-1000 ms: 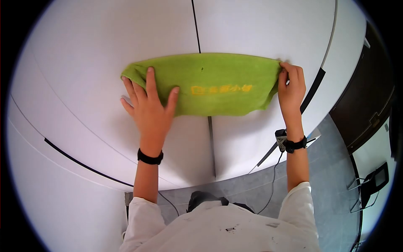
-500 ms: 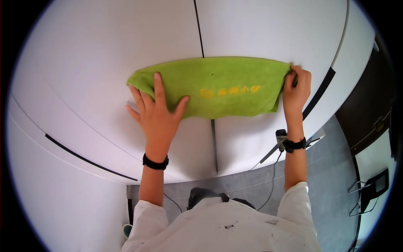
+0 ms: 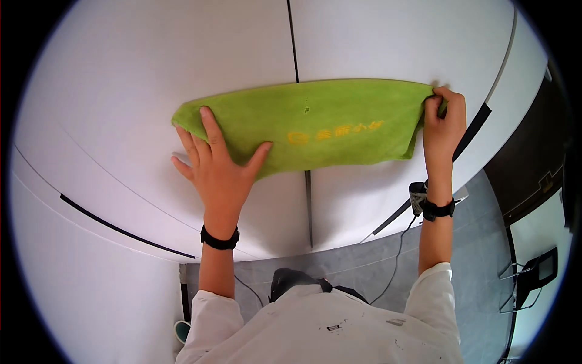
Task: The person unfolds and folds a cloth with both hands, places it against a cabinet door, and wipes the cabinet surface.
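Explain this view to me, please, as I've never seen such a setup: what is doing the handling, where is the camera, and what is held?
No machine here: these are a person's bare hands. One camera, worn on the head, looks forward and down, so the light-coloured shirt shows at the bottom. The left hand is spread at the left end of a green cloth with yellow lettering; the right hand pinches its upper right corner. The cloth lies against a white panelled surface. The curved look and dark corners probably come from a wide lens.
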The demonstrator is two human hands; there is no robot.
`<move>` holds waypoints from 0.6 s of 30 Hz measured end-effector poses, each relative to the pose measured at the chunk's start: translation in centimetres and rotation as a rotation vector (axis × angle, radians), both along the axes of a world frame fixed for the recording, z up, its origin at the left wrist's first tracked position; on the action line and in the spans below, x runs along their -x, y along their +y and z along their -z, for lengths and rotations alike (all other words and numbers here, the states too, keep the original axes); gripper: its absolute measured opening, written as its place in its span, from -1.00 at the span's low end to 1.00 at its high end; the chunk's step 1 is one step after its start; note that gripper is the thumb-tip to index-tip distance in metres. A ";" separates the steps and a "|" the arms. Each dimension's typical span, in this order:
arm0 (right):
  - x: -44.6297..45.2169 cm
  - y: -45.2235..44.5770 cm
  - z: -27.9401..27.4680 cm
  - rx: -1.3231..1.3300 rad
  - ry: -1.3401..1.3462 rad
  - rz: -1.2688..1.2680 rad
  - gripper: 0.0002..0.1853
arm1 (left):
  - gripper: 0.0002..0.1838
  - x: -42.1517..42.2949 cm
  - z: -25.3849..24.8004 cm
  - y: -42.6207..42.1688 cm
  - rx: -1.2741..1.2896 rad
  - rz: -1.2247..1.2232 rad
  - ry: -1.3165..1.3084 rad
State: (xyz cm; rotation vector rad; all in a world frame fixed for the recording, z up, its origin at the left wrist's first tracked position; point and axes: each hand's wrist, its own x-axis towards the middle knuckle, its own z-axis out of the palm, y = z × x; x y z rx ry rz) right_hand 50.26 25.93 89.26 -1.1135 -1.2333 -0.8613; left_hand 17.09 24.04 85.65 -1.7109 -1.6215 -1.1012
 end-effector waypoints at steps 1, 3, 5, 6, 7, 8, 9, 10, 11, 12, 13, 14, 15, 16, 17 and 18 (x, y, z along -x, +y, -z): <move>0.1 0.0 -0.2 0.003 -0.007 -0.003 -0.83 | 0.17 0.0 -0.1 0.1 -0.024 0.007 0.006; 0.2 0.0 -0.4 -0.009 0.011 0.025 -0.84 | 0.17 0.0 -0.5 0.3 -0.043 0.011 0.010; 0.5 -0.1 -0.7 -0.008 0.011 0.016 -0.84 | 0.21 0.4 -1.0 0.5 -0.029 -0.019 0.051; 0.4 0.0 -0.7 -0.008 0.014 0.009 -0.84 | 0.21 0.5 -1.0 0.4 -0.027 -0.020 0.053; 0.2 0.3 -0.7 -0.014 0.017 0.009 -0.84 | 0.21 0.5 -1.1 0.5 -0.020 -0.023 0.081; 0.0 0.5 -0.1 -0.024 0.025 0.019 -0.84 | 0.21 0.6 -1.1 0.6 -0.007 -0.026 0.109; -0.2 0.7 0.5 -0.033 0.030 0.028 -0.84 | 0.21 0.6 -1.0 0.7 -0.005 -0.026 0.110; -0.5 0.9 0.8 -0.038 0.028 0.024 -0.84 | 0.18 0.5 -0.9 1.0 -0.046 -0.007 0.107; -0.7 1.0 1.3 -0.036 0.032 0.014 -0.84 | 0.16 0.5 -0.8 1.1 -0.082 0.011 0.105; -0.8 1.0 1.7 -0.034 0.038 0.006 -0.84 | 0.16 0.3 -0.7 1.1 -0.083 0.006 0.105; -0.8 1.0 2.0 -0.036 0.040 0.005 -0.84 | 0.19 0.0 -0.8 0.9 -0.032 -0.011 0.109; -0.9 1.0 2.3 -0.021 0.054 -0.002 -0.83 | 0.21 -0.2 -0.8 0.7 0.019 -0.027 0.113; -1.0 1.1 2.4 -0.014 0.066 -0.008 -0.83 | 0.21 -0.3 -0.7 0.7 0.009 -0.025 0.115; -1.1 1.2 2.7 -0.026 0.068 -0.006 -0.83 | 0.22 -0.4 -0.3 0.7 0.021 -0.019 0.109; -1.2 1.2 3.1 -0.004 0.084 -0.010 -0.83 | 0.22 -0.5 0.1 0.8 0.040 -0.012 0.103; -1.2 1.1 3.3 0.023 0.100 -0.013 -0.83 | 0.22 -0.6 0.2 1.0 0.039 -0.011 0.103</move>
